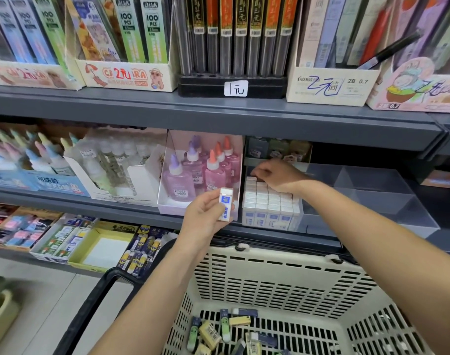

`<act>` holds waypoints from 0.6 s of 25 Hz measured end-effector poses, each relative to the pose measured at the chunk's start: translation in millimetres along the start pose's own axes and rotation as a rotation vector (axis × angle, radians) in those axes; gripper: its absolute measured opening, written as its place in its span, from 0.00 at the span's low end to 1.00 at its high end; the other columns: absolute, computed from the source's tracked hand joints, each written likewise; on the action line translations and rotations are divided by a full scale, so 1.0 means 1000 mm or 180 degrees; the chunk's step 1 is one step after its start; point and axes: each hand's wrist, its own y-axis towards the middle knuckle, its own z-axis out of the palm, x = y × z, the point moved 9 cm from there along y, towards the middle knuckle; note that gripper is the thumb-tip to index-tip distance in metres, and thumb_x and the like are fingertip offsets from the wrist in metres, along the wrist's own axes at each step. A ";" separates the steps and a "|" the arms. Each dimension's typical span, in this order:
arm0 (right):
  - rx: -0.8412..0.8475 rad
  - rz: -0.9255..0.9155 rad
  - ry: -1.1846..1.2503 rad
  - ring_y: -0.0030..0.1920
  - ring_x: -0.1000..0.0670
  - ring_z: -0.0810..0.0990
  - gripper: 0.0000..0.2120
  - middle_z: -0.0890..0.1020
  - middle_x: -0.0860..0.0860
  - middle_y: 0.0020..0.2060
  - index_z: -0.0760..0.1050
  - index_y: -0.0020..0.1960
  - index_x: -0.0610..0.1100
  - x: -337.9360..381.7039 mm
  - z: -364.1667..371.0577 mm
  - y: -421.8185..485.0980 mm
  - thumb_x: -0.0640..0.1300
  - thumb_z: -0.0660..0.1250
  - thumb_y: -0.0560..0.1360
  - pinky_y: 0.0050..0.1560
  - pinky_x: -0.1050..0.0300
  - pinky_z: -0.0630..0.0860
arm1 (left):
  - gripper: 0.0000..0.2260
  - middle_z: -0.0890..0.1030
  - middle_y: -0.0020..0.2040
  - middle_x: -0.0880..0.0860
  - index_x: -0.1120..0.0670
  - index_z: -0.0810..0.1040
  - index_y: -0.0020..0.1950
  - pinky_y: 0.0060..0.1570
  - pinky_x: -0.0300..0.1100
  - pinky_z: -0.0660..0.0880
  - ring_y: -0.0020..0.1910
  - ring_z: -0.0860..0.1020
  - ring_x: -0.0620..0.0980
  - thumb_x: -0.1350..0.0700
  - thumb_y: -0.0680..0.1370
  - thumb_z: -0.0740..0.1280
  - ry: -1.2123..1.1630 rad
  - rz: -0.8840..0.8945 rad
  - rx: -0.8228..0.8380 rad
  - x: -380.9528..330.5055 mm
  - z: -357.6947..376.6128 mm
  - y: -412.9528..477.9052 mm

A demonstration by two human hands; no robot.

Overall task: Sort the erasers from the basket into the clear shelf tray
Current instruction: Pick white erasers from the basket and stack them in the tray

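Erasers, first of all, spread over three places. Basket, cream and slotted, biggest thing in view, parked low against the shelf edge so both arms reach over its rim; loose erasers in basket scattered flat across its floor, mixed kinds in green, yellow and dark sleeves, so probably plenty left to sort. Clear shelf tray on the middle shelf, divided into compartments; leftmost compartment packed with stacked white erasers standing upright in tight rows, blue labels facing out, presumably for neat display and to fit the most in. Compartments to the right bare, as far as visible. Pink glue bottles in a box just beside the tray on the left, not part of the job.

Right forearm stretched long across the basket and up to the tray, wrist bent down, right hand resting palm-down on the back rows of the stack, fingers curled over them; whether pinching an eraser or only pressing the rows level, cannot tell, fingertips hidden. Left arm raised from the basket, elbow low, left hand hovering in front of the shelf just left of the tray, closed around a single white eraser, thumb across its blue label, one end poking up free. Likely held ready as the next piece for the stack.
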 end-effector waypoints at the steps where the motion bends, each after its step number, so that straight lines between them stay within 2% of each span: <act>1: -0.0140 -0.0053 0.0028 0.51 0.51 0.77 0.14 0.81 0.49 0.55 0.79 0.54 0.41 0.003 -0.007 -0.004 0.44 0.55 0.81 0.52 0.58 0.71 | 0.12 0.84 0.40 0.46 0.50 0.78 0.51 0.41 0.38 0.78 0.40 0.82 0.42 0.66 0.78 0.62 0.0067 0.0044 0.0008 -0.003 0.003 0.001; 3: -0.0405 -0.0100 0.0256 0.53 0.51 0.77 0.12 0.81 0.51 0.55 0.79 0.54 0.46 0.010 -0.020 -0.016 0.46 0.57 0.80 0.53 0.59 0.70 | 0.13 0.84 0.38 0.44 0.48 0.79 0.49 0.36 0.35 0.76 0.36 0.81 0.39 0.66 0.77 0.62 0.0142 0.0140 0.0036 -0.008 0.009 0.003; 6: -0.0178 -0.0355 0.0980 0.44 0.56 0.80 0.05 0.82 0.57 0.44 0.77 0.45 0.58 0.033 -0.018 -0.045 0.54 0.63 0.76 0.46 0.59 0.73 | 0.14 0.84 0.39 0.43 0.47 0.79 0.48 0.33 0.33 0.74 0.36 0.80 0.39 0.66 0.77 0.62 0.0236 0.0258 0.0171 -0.016 0.023 0.007; 9: -0.0124 -0.0630 0.0977 0.43 0.52 0.82 0.01 0.83 0.54 0.42 0.76 0.44 0.57 0.047 -0.017 -0.062 0.51 0.67 0.74 0.46 0.58 0.78 | 0.13 0.84 0.41 0.42 0.45 0.78 0.47 0.35 0.33 0.75 0.40 0.80 0.38 0.64 0.76 0.65 0.0437 0.0420 0.0203 -0.021 0.035 0.009; 12: -0.0495 -0.0270 0.1411 0.37 0.58 0.82 0.05 0.83 0.53 0.40 0.75 0.43 0.56 0.024 -0.042 -0.052 0.45 0.67 0.75 0.40 0.64 0.77 | 0.09 0.79 0.46 0.42 0.44 0.75 0.48 0.44 0.31 0.72 0.45 0.76 0.38 0.57 0.74 0.69 0.1435 0.0790 -0.0160 -0.026 0.028 0.010; 15: -0.0688 -0.0044 0.1507 0.32 0.63 0.80 0.06 0.82 0.51 0.40 0.73 0.43 0.54 0.000 -0.053 -0.031 0.45 0.63 0.77 0.36 0.68 0.77 | 0.11 0.75 0.49 0.42 0.46 0.74 0.55 0.44 0.28 0.68 0.45 0.73 0.38 0.53 0.74 0.69 0.2175 0.0807 -0.0250 -0.012 0.024 0.007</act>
